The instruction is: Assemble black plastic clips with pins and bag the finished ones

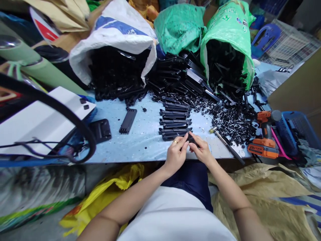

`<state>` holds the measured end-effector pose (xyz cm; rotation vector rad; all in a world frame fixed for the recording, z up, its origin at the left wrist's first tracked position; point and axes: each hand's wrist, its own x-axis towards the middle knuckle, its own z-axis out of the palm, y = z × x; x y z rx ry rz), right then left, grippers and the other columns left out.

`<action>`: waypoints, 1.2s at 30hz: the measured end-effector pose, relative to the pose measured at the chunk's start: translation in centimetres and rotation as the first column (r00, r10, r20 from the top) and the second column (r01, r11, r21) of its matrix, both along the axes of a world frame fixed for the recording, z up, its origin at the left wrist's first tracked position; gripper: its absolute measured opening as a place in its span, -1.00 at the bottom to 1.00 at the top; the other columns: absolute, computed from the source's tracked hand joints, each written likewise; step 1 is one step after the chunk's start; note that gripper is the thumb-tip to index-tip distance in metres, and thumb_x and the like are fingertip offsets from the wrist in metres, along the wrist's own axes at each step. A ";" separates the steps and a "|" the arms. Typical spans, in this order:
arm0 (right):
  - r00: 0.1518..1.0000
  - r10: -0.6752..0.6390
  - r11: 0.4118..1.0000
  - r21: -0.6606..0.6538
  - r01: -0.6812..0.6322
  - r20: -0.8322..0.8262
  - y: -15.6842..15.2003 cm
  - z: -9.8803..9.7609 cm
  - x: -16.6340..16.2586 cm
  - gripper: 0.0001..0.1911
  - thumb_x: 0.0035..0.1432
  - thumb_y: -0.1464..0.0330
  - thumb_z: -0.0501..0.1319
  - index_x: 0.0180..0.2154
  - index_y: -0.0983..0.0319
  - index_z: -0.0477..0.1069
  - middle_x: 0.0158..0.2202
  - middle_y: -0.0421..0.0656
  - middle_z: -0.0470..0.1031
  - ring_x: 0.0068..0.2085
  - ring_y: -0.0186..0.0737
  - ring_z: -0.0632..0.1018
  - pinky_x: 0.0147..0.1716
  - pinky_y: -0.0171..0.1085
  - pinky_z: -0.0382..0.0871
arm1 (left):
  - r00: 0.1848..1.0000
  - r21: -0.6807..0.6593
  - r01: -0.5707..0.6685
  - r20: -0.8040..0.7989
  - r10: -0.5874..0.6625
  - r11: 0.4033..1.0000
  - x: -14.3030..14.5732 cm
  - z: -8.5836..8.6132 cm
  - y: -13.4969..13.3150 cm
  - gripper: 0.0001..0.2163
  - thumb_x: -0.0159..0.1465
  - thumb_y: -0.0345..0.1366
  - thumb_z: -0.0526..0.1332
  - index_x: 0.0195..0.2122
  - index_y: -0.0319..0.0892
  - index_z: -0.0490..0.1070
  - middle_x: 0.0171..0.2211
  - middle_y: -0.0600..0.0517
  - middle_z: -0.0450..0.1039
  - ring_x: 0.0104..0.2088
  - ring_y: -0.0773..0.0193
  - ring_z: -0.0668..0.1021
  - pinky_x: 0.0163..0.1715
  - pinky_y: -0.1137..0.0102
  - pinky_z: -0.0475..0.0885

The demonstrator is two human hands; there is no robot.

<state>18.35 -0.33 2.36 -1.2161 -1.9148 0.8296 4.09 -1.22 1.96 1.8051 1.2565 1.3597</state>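
At the front edge of the table, my left hand (177, 152) and my right hand (202, 151) are close together, fingers closed on a small black plastic part (195, 140). Fingers cover much of it, so its exact shape is hidden. Just beyond my fingertips lies a row of long black plastic pieces (175, 122), stacked one behind another. A flat black plate with slots at one end (128, 121) lies apart to the left. To the right of my right hand is a hammer (227, 142), and past it a heap of screws and small black parts (234, 124).
Two open sacks, a white one (125, 40) and a green one (227, 28), spill black parts across the back. An orange cordless drill (265, 134) and a blue basket (298, 115) stand at right. A black hose (82, 130) arches over the left side.
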 end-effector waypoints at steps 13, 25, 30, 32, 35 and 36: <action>0.870 -0.031 0.999 -0.022 0.049 0.493 5.2 0.5 1.3 -0.58 0.25 0.20 -0.01 0.10 0.19 0.26 -0.03 -0.06 0.38 -0.06 -0.21 0.42 -0.09 -0.24 0.34 | 0.977 -0.227 -0.105 -0.207 0.057 0.968 -1.5 -3.0 -0.8 -0.57 0.30 -0.29 -0.04 0.20 -0.18 0.06 -0.12 -0.16 0.37 -0.20 0.16 0.49 -0.23 0.23 0.43; 0.387 -0.520 0.794 0.265 0.547 0.761 20.7 5.4 13.6 -0.50 0.12 0.65 -0.07 0.11 0.43 0.21 -0.19 0.20 0.41 -0.09 -0.01 0.41 -0.15 -0.06 0.21 | 0.410 -0.097 0.478 -0.855 -0.319 0.873 -2.0 -1.9 3.0 -0.61 0.22 -0.58 -0.06 0.04 -0.23 0.28 -0.29 -0.10 0.41 -0.22 0.20 0.44 -0.22 0.29 0.33; 0.365 -0.437 0.848 0.241 0.472 0.822 17.8 6.9 11.6 -0.57 0.16 0.55 -0.10 0.00 0.27 0.34 -0.18 0.16 0.40 -0.14 0.02 0.44 -0.25 -0.11 0.27 | 0.439 -0.074 0.405 -0.859 -0.264 0.911 -3.2 -2.3 2.8 -0.60 0.22 -0.58 -0.10 0.04 -0.20 0.27 -0.30 -0.09 0.38 -0.24 0.20 0.42 -0.29 0.32 0.32; 0.402 -0.368 0.881 0.177 0.438 0.838 14.3 6.8 9.4 -0.61 0.21 0.46 -0.12 -0.01 0.29 0.33 -0.15 0.17 0.40 -0.17 0.01 0.45 -0.26 -0.13 0.28 | 0.433 -0.103 0.358 -0.862 -0.263 0.928 -3.5 -2.4 2.7 -0.61 0.23 -0.57 -0.10 0.04 -0.21 0.28 -0.30 -0.09 0.38 -0.25 0.19 0.42 -0.31 0.33 0.32; 0.520 -0.131 0.944 -0.055 0.326 0.844 7.3 5.1 5.8 -0.66 0.23 0.35 -0.07 -0.05 0.28 0.35 -0.23 0.06 0.47 -0.22 -0.05 0.48 -0.26 -0.20 0.29 | 0.435 -0.171 0.314 -0.848 -0.302 0.934 -3.3 -2.7 2.5 -0.66 0.27 -0.48 -0.06 0.04 -0.23 0.26 -0.26 -0.11 0.38 -0.23 0.17 0.42 -0.30 0.33 0.33; 0.542 -0.066 0.948 -0.118 0.297 0.838 4.9 4.3 4.9 -0.67 0.22 0.34 -0.04 -0.06 0.27 0.36 -0.25 0.00 0.49 -0.23 -0.10 0.49 -0.27 -0.25 0.30 | 0.448 -0.190 0.315 -0.834 -0.322 0.930 -3.1 -2.8 2.6 -0.68 0.28 -0.43 -0.04 0.05 -0.23 0.25 -0.23 -0.11 0.37 -0.22 0.17 0.42 -0.28 0.32 0.33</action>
